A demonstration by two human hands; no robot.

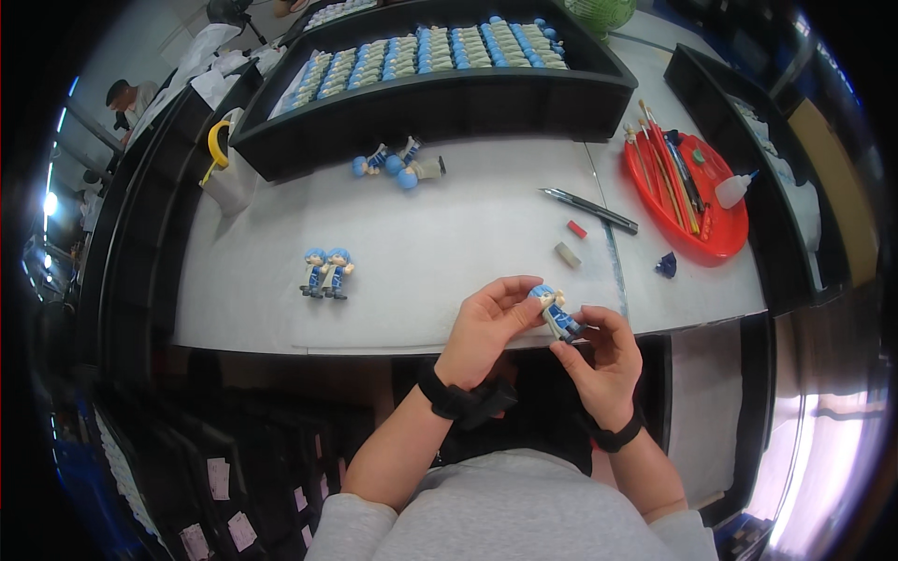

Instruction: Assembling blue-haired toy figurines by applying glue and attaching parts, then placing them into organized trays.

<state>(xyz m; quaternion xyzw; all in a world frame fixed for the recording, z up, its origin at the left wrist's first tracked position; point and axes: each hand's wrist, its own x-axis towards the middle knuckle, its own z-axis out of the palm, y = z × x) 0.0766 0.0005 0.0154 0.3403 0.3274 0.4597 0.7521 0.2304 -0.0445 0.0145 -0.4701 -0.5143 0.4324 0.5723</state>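
Observation:
Between my two hands, just above the front edge of the white table [421, 299], I hold a small blue-haired figurine [555, 315] in a blue and cream outfit. My left hand [491, 323] pinches it at the head and upper body. Fingers of my right hand [603, 365] close round its feet. Two similar figurines [325, 273] lie side by side on the table to the left. Farther back, several more figurines [402, 166] lie loosely in front of a large black tray [421, 112].
Rows of figurines fill the black tray. A red dish [725, 245] at the right holds brushes and a small white bottle [734, 190]. A pen [591, 210], a grey block [567, 254] and a red piece [576, 229] lie nearby. A cup [229, 187] stands at the left.

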